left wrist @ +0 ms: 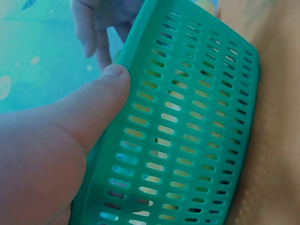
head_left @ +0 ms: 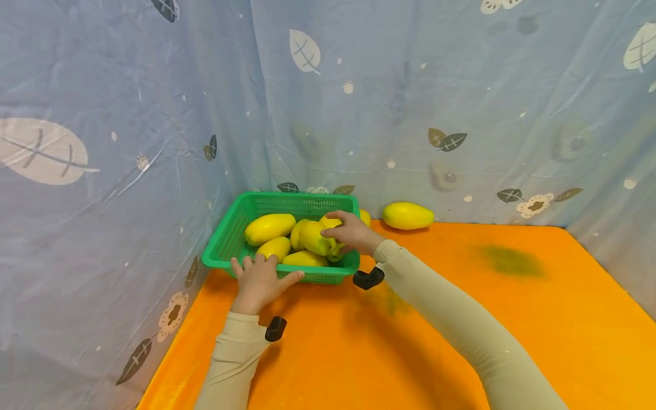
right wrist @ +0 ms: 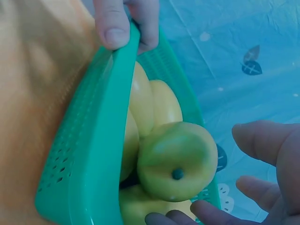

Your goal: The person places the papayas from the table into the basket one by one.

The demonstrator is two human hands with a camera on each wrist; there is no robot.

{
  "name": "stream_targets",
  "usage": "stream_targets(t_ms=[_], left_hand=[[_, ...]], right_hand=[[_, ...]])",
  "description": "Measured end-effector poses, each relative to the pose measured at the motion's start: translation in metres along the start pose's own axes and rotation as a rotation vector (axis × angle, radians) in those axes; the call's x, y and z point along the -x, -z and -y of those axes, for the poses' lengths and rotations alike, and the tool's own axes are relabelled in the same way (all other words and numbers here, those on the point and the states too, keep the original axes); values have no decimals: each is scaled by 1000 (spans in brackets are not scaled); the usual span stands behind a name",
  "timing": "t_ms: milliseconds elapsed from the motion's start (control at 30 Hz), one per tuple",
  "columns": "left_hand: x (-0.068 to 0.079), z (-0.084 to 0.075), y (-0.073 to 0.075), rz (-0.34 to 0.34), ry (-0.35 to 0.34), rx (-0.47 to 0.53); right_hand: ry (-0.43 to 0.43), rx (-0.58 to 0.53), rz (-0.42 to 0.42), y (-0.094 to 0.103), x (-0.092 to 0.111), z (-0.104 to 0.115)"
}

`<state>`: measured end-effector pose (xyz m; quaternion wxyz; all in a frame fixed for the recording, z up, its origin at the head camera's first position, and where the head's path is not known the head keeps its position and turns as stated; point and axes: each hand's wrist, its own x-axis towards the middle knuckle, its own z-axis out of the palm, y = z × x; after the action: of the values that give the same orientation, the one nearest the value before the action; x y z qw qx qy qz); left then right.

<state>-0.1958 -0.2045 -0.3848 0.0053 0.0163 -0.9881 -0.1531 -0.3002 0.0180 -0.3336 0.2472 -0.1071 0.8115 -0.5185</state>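
A green slotted plastic basket [head_left: 328, 270] holds several yellow papayas. My left hand [head_left: 258, 283] grips its near rim, the thumb [left wrist: 108, 89] on the outer wall side and the other fingers over the inside. My right hand [head_left: 355, 233] is over the basket's right end, beside the topmost papaya [head_left: 312, 238]. In the right wrist view its fingers are spread, with a gap between them and that papaya [right wrist: 178, 161], whose green-tinged stem end faces the camera. Another papaya [head_left: 269, 229] lies at the basket's left, apart from the right hand.
One papaya [head_left: 408, 216] lies outside the basket, by the back curtain. Part of another [head_left: 365, 217] shows behind the basket's right rim. An orange cloth [head_left: 512, 341] covers the table. Patterned blue-grey curtains [head_left: 369, 102] stand close around the back and left.
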Motion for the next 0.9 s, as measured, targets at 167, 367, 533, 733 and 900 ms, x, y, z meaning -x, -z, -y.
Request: stream_targets(t_ms=[167, 367, 533, 733, 900], left_hand=[[-1, 0, 0, -2, -1, 1], [0, 0, 1, -1, -4, -7], [2, 1, 0, -1, -2, 24], [2, 1, -1, -24, -12, 35], [2, 1, -1, -36, -16, 32]], right_hand=[[2, -11, -19, 3, 4, 1], [-9, -63, -27, 11, 7, 2], [-1, -118, -43, 26, 12, 3], [10, -199, -151, 61, 17, -2], [-11, -256, -267, 98, 23, -14]])
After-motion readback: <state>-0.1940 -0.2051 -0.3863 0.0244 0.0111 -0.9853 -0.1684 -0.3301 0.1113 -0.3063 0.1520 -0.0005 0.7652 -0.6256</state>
